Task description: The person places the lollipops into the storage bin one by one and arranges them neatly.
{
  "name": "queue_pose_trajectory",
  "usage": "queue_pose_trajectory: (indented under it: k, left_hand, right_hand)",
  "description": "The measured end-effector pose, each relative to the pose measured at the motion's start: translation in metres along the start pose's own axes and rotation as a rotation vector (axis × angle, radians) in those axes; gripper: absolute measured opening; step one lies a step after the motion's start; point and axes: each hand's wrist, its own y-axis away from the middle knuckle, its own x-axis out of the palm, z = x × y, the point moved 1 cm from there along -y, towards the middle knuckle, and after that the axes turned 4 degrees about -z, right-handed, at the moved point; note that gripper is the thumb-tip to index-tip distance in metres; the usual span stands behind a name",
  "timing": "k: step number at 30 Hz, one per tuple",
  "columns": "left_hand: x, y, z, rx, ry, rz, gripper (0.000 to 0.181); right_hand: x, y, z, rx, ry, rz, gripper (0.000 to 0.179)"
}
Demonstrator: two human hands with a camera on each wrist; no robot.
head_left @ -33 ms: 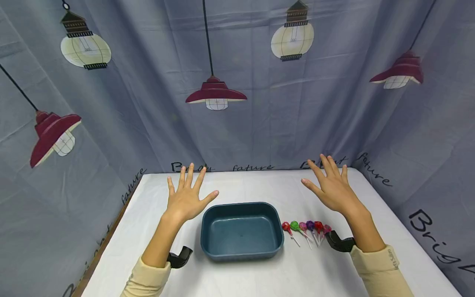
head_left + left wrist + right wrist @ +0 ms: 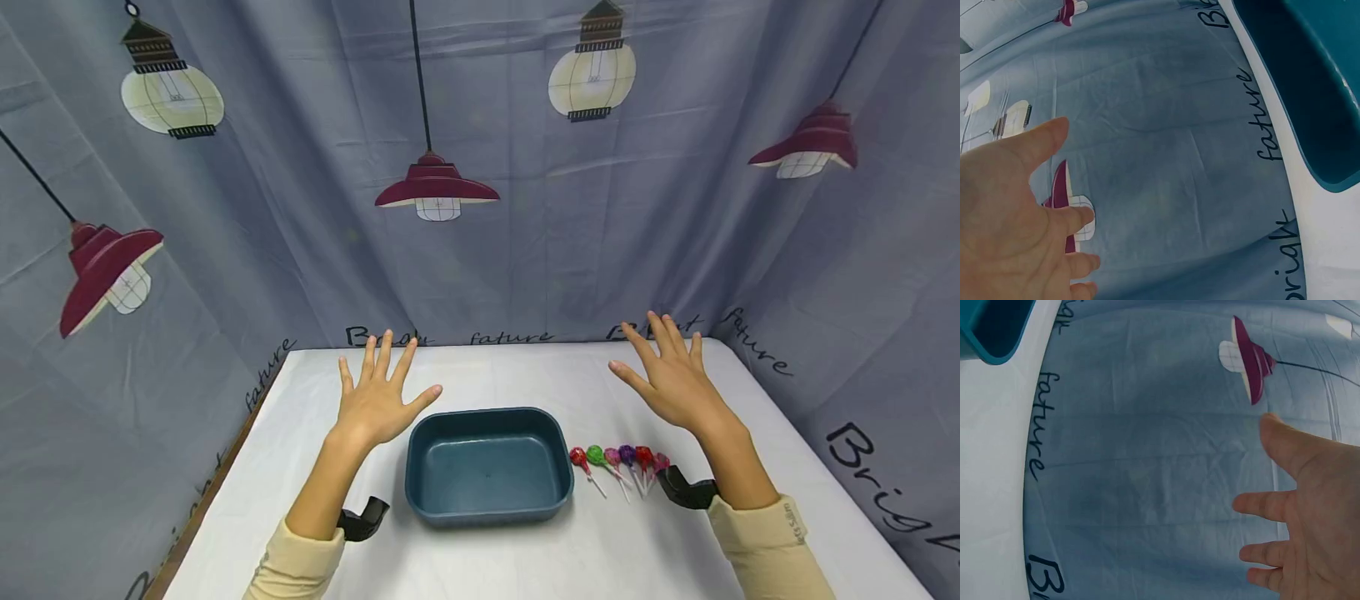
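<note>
Teal tray (image 2: 489,468) on the bench (image 2: 495,377), lollipops (image 2: 627,456) lying just right of it. Your left hand (image 2: 375,408), spread wide, is left of the tray; your right hand (image 2: 675,383), likewise spread, right of it.

Soft, even head-view light; wrist views dimmer.

We see a small, curtained-off studio space. Grey-blue curtains (image 2: 525,267) printed with lamps (image 2: 437,182) and lettering (image 2: 512,338) hang behind and beside a white bench (image 2: 480,562). What lies beyond, we cannot tell.
</note>
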Motion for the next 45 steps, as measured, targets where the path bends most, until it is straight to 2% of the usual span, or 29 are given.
queue_pose_trajectory:
  k: [3,5,8,11,16,22,24,29,31,35,38,41,45]
  left_hand:
    - [0.002,0.001,0.002,0.015,0.013,-0.005,0.08]
    - [0.003,0.002,0.005,0.03,0.038,-0.032,0.078]
    - [0.006,0.006,0.009,0.043,0.088,-0.119,0.074]
    - [0.012,0.013,0.014,0.035,0.172,-0.236,0.066]
    - [0.031,0.024,0.023,-0.042,0.32,-0.397,0.05]
    - [0.053,0.039,0.037,-0.166,0.462,-0.5,0.038]
    - [0.06,0.043,0.041,-0.187,0.498,-0.529,0.034]
    - [0.084,0.048,0.049,-0.204,0.599,-0.595,0.026]
    - [0.096,0.048,0.05,-0.192,0.648,-0.616,0.023]
    - [0.119,0.045,0.049,-0.166,0.746,-0.645,0.021]
    - [0.135,0.044,0.048,-0.168,0.822,-0.632,0.022]
    - [0.148,0.044,0.048,-0.188,0.919,-0.571,0.025]
    - [0.158,0.043,0.048,-0.201,1.046,-0.492,0.032]
  right_hand:
    - [0.002,0.002,0.0,-0.008,-0.022,-0.009,0.069]
    - [0.004,0.004,0.0,-0.016,-0.056,-0.032,0.067]
    - [0.009,0.008,-0.004,-0.024,-0.118,-0.104,0.06]
    - [0.016,0.014,-0.011,-0.004,-0.179,-0.182,0.05]
    - [0.029,0.025,-0.026,0.056,-0.247,-0.297,0.036]
    - [0.049,0.034,-0.043,0.142,-0.287,-0.393,0.027]
    - [0.062,0.037,-0.057,0.161,-0.311,-0.423,0.027]
    - [0.128,0.049,-0.135,0.251,-0.314,-0.537,0.022]
    - [0.152,0.057,-0.161,0.303,-0.297,-0.575,0.019]
    - [0.169,0.076,-0.173,0.379,-0.306,-0.595,0.017]
    - [0.169,0.088,-0.168,0.427,-0.338,-0.568,0.02]
    - [0.165,0.097,-0.157,0.462,-0.386,-0.527,0.024]
    - [0.148,0.105,-0.129,0.502,-0.455,-0.459,0.028]
